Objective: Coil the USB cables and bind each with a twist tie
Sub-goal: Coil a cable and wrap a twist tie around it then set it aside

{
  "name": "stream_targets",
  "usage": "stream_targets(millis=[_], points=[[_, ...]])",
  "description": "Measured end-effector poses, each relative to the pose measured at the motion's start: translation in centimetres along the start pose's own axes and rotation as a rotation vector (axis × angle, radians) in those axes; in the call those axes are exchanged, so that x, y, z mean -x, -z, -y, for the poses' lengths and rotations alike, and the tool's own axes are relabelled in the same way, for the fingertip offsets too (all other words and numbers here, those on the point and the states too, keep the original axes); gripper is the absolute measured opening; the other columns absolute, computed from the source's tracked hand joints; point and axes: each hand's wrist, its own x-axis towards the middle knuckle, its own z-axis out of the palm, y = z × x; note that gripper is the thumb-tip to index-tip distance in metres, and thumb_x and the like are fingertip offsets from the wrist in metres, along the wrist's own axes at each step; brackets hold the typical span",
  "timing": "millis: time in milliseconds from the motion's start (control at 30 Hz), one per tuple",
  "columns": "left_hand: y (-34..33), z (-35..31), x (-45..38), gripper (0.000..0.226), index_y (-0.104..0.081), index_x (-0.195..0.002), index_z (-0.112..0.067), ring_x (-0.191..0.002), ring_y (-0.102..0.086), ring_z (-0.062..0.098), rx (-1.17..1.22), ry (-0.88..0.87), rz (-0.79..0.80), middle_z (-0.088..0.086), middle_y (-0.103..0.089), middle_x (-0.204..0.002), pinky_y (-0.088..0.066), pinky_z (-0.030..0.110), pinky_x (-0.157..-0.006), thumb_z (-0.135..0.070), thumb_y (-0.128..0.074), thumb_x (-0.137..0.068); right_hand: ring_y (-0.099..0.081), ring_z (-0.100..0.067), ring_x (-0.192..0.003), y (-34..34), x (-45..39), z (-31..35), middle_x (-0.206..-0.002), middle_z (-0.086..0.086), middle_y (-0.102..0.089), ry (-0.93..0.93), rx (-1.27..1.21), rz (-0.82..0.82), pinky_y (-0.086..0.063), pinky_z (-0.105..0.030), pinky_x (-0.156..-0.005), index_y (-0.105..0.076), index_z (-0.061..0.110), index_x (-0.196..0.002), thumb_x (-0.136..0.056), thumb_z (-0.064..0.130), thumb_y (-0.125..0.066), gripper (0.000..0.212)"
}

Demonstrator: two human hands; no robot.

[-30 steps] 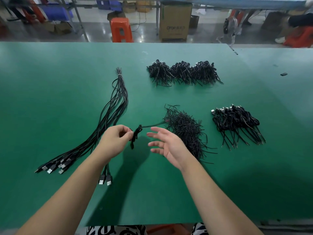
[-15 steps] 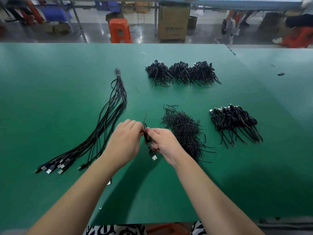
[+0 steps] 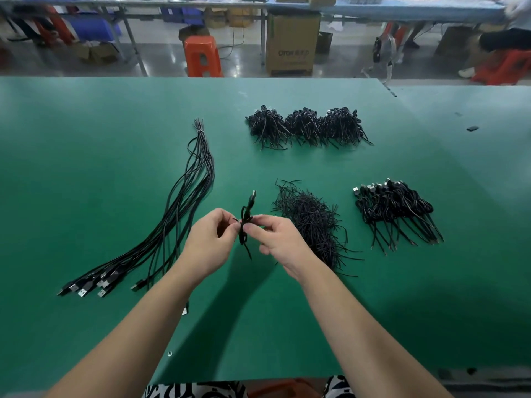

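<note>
— What's laid out, starting from the left?

— A fan of loose cables (image 3: 184, 208) stretched straight on the green desk (image 3: 86, 139), plugs toward the person. Then the hands, raised over the desk. The left hand (image 3: 211, 242) pinches one side of a small coiled cable (image 3: 246, 222), and the right hand (image 3: 275, 239) pinches the other side, thumb and forefinger closed on it. The plug end sticks up and a short tail hangs below.

— And the tie?

— I'd say it's at the waist of the coil, between the fingertips, but it's too thin and dark to make out. Just right of the hands is the heap of twist ties (image 3: 313, 222). Further right sits a row of bound cables (image 3: 393, 211), and at the back there are more bundles (image 3: 307, 126).

— What might go wrong?

— The coil is small and springy. If either pinch loosens before the tie has enough turns, the loops could spring open. A twist that's too slack may let the bundle come apart in the pile. The dangling tail could also snag on the heap of ties.
</note>
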Motion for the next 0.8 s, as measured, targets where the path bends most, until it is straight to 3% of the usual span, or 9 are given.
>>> stream_targets(millis=[67, 133, 267, 333, 500, 567, 633, 733, 800], points=[[0.0, -0.4, 0.5, 0.011, -0.057, -0.084, -0.016, -0.067, -0.051, 0.003, -0.171, -0.169, -0.045, -0.008, -0.058, -0.074, -0.034, 0.017, -0.061, -0.011, -0.061, -0.094, -0.028, -0.013, -0.058, 0.0, 0.0, -0.1, -0.063, 0.002, -0.039, -0.019, -0.034, 0.012, -0.02, -0.028, -0.05, -0.074, 0.016, -0.094, -0.096, 0.017, -0.065, 0.01], [0.0, -0.7, 0.9, 0.009, -0.058, -0.088, -0.009, -0.079, -0.052, 0.018, -0.324, -0.393, -0.077, 0.0, -0.057, -0.082, -0.036, 0.026, -0.069, -0.002, -0.057, -0.093, -0.026, -0.012, -0.053, -0.1, 0.0, -0.2, -0.065, -0.002, -0.033, -0.04, -0.056, 0.026, -0.022, -0.023, -0.044, -0.073, 0.012, -0.093, -0.099, 0.019, -0.062, 0.014], [0.2, -0.3, 0.9, 0.01, -0.06, -0.086, -0.004, -0.076, -0.049, 0.03, -0.598, -0.7, -0.06, 0.009, -0.056, -0.08, -0.041, 0.039, -0.072, 0.006, -0.06, -0.087, -0.03, -0.007, -0.044, 0.2, 0.0, -0.1, -0.064, 0.0, -0.05, -0.107, -0.049, 0.007, -0.026, -0.021, -0.038, -0.071, 0.008, -0.106, -0.097, 0.023, -0.064, 0.018], [-0.2, -0.2, 1.2, 0.008, -0.06, -0.088, -0.004, -0.08, -0.051, 0.028, -0.492, -0.615, -0.029, 0.007, -0.057, -0.084, -0.04, 0.035, -0.075, 0.004, -0.06, -0.091, -0.036, -0.006, -0.044, 0.4, 0.0, -0.2, -0.057, 0.008, -0.051, -0.095, -0.003, -0.04, -0.03, -0.022, -0.038, -0.068, 0.012, -0.107, -0.097, 0.022, -0.064, 0.015], [-0.8, 0.0, 0.4, 0.012, -0.057, -0.086, -0.019, -0.067, -0.052, 0.001, -0.121, -0.188, -0.039, -0.009, -0.058, -0.074, -0.038, 0.012, -0.063, -0.013, -0.059, -0.096, -0.046, -0.012, -0.052, 0.6, 0.2, -0.2, -0.074, -0.006, -0.056, 0.005, -0.136, 0.022, -0.048, -0.025, -0.049, -0.059, 0.014, -0.12, -0.098, 0.002, -0.057, 0.025], [-0.8, 0.3, -0.1, 0.015, -0.059, -0.083, -0.021, -0.062, -0.051, 0.001, 0.007, -0.032, -0.035, -0.007, -0.061, -0.071, -0.04, 0.014, -0.062, -0.015, -0.059, -0.097, -0.052, -0.012, -0.056, 0.7, 0.3, -0.2, -0.083, -0.006, -0.064, 0.039, -0.17, 0.081, -0.051, -0.025, -0.053, -0.058, 0.014, -0.121, -0.094, -0.004, -0.061, 0.033], [-0.9, 0.5, -0.3, 0.012, -0.063, -0.085, -0.016, -0.066, -0.052, 0.011, 0.151, 0.087, -0.008, -0.001, -0.063, -0.074, -0.044, 0.028, -0.069, -0.014, -0.06, -0.097, -0.054, -0.013, -0.06, 0.8, 0.4, -0.2, -0.085, -0.003, -0.066, 0.087, -0.115, 0.102, -0.052, -0.026, -0.054, -0.064, 0.016, -0.114, -0.091, -0.006, -0.064, 0.032], [-1.0, 0.4, -0.1, 0.012, -0.063, -0.085, -0.015, -0.065, -0.05, 0.011, 0.171, 0.096, 0.002, -0.002, -0.062, -0.072, -0.043, 0.028, -0.067, -0.012, -0.06, -0.097, -0.045, -0.011, -0.054, 0.5, 0.3, -0.4, -0.07, 0.014, -0.062, 0.147, 0.071, -0.006, -0.042, -0.023, -0.049, -0.071, 0.025, -0.097, -0.09, 0.002, -0.07, 0.024], [-0.8, 0.1, 0.2, 0.013, -0.059, -0.083, -0.016, -0.059, -0.047, 0.003, 0.039, -0.018, -0.017, -0.006, -0.058, -0.068, -0.039, 0.018, -0.06, -0.012, -0.06, -0.095, -0.038, -0.01, -0.047, 0.4, 0.1, -0.5, -0.056, 0.017, -0.052, 0.143, 0.126, -0.108, -0.033, -0.022, -0.047, -0.073, 0.029, -0.088, -0.091, 0.013, -0.072, 0.016]])
